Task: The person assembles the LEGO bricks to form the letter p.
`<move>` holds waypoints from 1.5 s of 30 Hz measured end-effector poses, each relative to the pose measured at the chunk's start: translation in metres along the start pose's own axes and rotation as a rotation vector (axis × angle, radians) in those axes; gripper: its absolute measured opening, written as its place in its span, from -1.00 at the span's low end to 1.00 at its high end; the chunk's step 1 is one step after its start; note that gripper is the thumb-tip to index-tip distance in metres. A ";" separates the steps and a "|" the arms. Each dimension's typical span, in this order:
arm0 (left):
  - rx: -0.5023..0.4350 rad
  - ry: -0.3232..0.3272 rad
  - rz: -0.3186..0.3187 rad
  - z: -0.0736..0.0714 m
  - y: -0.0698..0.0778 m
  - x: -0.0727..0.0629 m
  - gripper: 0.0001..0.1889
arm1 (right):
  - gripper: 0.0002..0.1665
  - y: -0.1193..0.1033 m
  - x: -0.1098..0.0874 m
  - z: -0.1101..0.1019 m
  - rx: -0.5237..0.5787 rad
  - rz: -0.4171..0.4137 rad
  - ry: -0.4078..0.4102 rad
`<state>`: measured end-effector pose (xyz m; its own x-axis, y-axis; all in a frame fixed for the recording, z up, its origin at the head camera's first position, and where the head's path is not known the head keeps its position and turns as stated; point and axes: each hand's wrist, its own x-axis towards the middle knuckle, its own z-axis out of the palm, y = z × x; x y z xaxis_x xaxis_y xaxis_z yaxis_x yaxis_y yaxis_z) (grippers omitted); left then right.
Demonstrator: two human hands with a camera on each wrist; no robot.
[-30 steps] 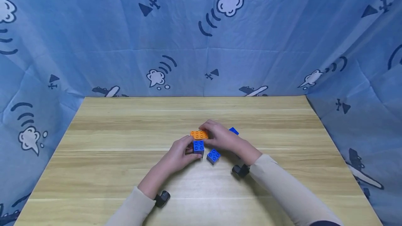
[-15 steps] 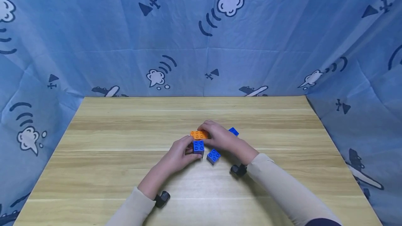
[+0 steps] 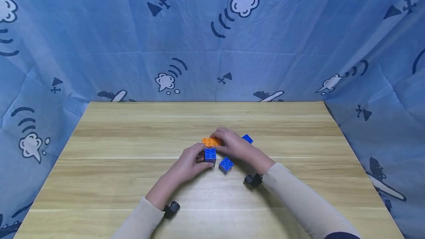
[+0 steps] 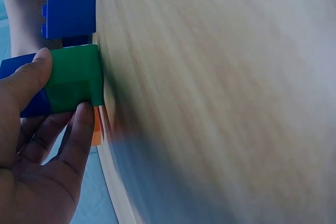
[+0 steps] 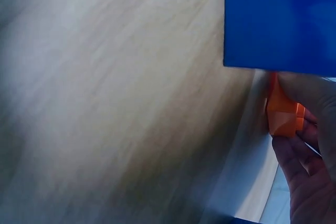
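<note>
A blue toy building brick (image 3: 210, 154) is stacked on a green brick (image 4: 76, 77), whose side shows in the left wrist view. My left hand (image 3: 190, 162) grips this stack from the left, thumb on the near side and fingers behind. Just beyond it, an orange brick (image 3: 210, 142) with two rows of studs lies on the table. My right hand (image 3: 235, 145) pinches the orange brick at its right end, hiding that end. In the right wrist view, thumb and fingers close around the orange brick's end (image 5: 283, 121).
A loose blue brick (image 3: 226, 165) sits just right of the stack, below my right hand. Another blue brick (image 3: 247, 139) lies beyond my right wrist, partly hidden by it. The wooden table (image 3: 132, 132) ends at a blue patterned curtain (image 3: 192, 21).
</note>
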<state>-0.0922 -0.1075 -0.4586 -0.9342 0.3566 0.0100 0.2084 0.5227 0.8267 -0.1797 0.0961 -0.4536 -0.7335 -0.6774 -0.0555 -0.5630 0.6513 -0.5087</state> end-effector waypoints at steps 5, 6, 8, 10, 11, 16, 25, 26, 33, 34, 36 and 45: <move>-0.012 -0.002 -0.002 0.000 0.000 -0.001 -0.73 | -0.57 -0.002 -0.006 -0.005 0.004 -0.008 0.010; -0.014 -0.001 -0.003 0.000 0.000 -0.001 -0.72 | -0.56 -0.003 -0.007 -0.007 0.003 -0.010 0.013; -0.015 0.001 -0.006 0.000 0.000 -0.001 -0.71 | -0.56 -0.004 -0.009 -0.010 0.007 -0.010 0.015; -0.016 0.002 -0.007 0.000 0.000 -0.001 -0.71 | -0.55 -0.005 -0.012 -0.014 0.011 -0.003 0.015; -0.015 0.003 -0.006 0.000 0.000 -0.001 -0.72 | -0.55 -0.005 -0.013 -0.015 0.015 0.005 0.015; -0.012 0.005 0.015 0.000 -0.001 0.000 -0.73 | -0.55 -0.008 -0.018 -0.023 0.026 0.003 0.025; -0.019 -0.002 0.012 -0.001 -0.001 0.000 -0.73 | -0.58 -0.012 -0.026 -0.039 0.039 -0.044 0.015; -0.019 -0.002 0.011 -0.001 -0.002 0.000 -0.73 | -0.58 -0.013 -0.027 -0.041 0.035 -0.048 0.015; -0.026 -0.003 0.010 0.000 -0.002 0.000 -0.73 | -0.58 -0.015 -0.032 -0.049 0.036 -0.067 0.031; -0.024 -0.002 0.018 0.000 -0.002 0.000 -0.73 | -0.58 -0.015 -0.032 -0.050 0.037 -0.068 0.034; -0.025 -0.002 0.022 0.000 -0.002 0.000 -0.74 | -0.58 -0.016 -0.033 -0.052 0.036 -0.071 0.037; -0.036 0.003 0.016 0.000 -0.003 0.000 -0.74 | -0.59 -0.025 -0.036 -0.060 0.029 -0.082 0.024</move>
<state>-0.0931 -0.1091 -0.4610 -0.9317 0.3625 0.0248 0.2128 0.4891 0.8459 -0.1616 0.1250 -0.3875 -0.6944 -0.7195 0.0081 -0.6108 0.5835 -0.5353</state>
